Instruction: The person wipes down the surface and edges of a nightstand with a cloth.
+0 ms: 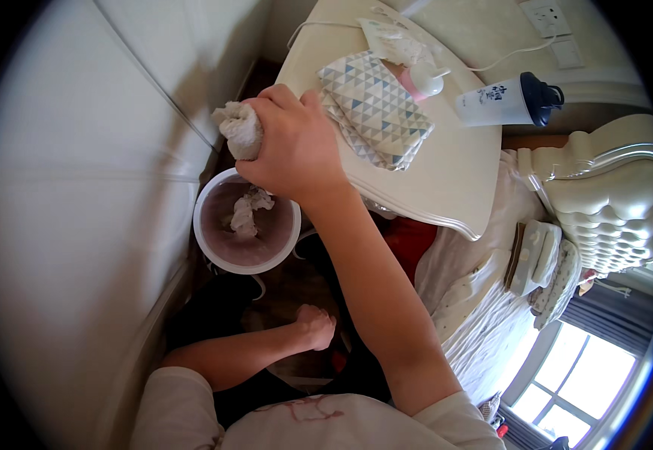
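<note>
My right hand (298, 147) is closed around a bunched white cloth (240, 129) near the left edge of a cream bedside table (450, 185). Just below that hand, on the floor, stands a round waste bin (205, 247) with a white rim and a liner. Crumpled tissue (247, 212) lies inside it. My left hand (316, 327) hangs low in front of my body, its fingers curled in. Whether anything is inside that fist cannot be seen.
On the table are a folded triangle-patterned cloth (377, 112), a pink-and-white bottle (425, 81), a plastic packet (397, 42) and a shaker bottle (498, 104). A wall (107, 185) rises at left. A bed (490, 315) with folded textiles (535, 259) stands at right.
</note>
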Action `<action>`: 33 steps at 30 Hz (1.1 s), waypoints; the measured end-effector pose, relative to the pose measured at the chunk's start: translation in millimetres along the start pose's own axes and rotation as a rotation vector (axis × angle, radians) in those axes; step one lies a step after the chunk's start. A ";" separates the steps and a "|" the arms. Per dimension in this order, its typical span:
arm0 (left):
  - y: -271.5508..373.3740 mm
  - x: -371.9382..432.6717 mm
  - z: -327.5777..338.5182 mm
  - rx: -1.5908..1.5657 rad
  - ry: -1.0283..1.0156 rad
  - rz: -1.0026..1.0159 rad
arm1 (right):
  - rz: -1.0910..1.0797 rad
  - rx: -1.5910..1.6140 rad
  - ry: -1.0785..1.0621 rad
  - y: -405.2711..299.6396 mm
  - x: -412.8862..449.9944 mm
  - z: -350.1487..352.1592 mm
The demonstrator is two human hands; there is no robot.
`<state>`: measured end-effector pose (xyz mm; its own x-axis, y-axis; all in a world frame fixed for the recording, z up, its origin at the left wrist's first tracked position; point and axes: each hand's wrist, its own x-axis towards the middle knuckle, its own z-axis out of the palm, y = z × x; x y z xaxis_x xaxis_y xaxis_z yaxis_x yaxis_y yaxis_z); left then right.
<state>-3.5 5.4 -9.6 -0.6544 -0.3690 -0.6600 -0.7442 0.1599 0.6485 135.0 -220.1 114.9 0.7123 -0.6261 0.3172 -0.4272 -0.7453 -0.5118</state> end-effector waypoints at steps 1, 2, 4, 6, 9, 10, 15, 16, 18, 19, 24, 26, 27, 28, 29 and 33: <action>-1.1 2.2 2.6 0.004 0.005 0.003 | -0.008 -0.026 -0.033 -1.6 -0.6 1.9; -2.5 4.6 6.2 0.006 0.002 0.003 | -0.014 -0.054 -0.063 -3.3 -1.6 3.2; -4.4 8.2 13.7 -0.032 0.034 0.030 | -0.038 -0.092 -0.129 -8.5 -4.1 2.9; -2.3 10.5 17.2 -0.026 0.047 0.024 | -0.060 -0.137 -0.193 -11.8 -9.9 4.1; -3.6 17.9 27.2 -0.013 0.065 0.017 | -0.288 -0.338 -0.384 -21.6 -25.4 14.0; -5.9 20.5 31.8 -0.003 0.069 0.020 | -0.289 -0.333 -0.380 -22.6 -35.9 24.7; -2.6 19.0 25.6 -0.013 0.069 0.013 | -0.439 0.006 -0.321 -7.1 -86.5 46.9; -0.9 16.7 23.7 -0.005 0.082 0.010 | -0.441 0.006 -0.323 -2.6 -88.9 42.4; 3.1 -0.2 6.6 -0.004 0.057 -0.021 | -0.418 0.117 -0.149 -10.4 -76.7 12.3; 4.0 -4.7 0.6 0.002 0.035 -0.042 | -0.407 0.086 -0.088 -10.3 -70.4 3.9; 2.7 -10.8 -4.2 0.016 0.025 -0.020 | -0.352 0.009 0.211 30.9 -13.8 -17.8; 4.0 -11.3 -7.5 0.011 0.026 -0.020 | -0.234 0.005 0.121 39.7 -16.4 -20.4; 4.0 -12.2 -8.6 0.005 0.029 -0.022 | -0.264 0.008 0.141 41.0 -18.4 -17.4; 3.9 -12.8 -9.2 -0.001 0.032 -0.025 | -0.294 0.012 0.162 41.5 -20.0 -14.7; 3.7 -13.1 -8.4 -0.002 0.030 -0.025 | -0.315 0.035 0.209 34.6 -21.5 -9.6; 4.4 -12.5 -8.9 0.020 0.023 -0.016 | -0.344 0.078 0.225 32.1 -33.7 5.2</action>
<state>2.6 2.6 4.9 -0.6390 -0.3930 -0.6612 -0.7575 0.1720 0.6298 100.3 -221.7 83.7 0.6628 -0.3847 0.6425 -0.1363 -0.9056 -0.4016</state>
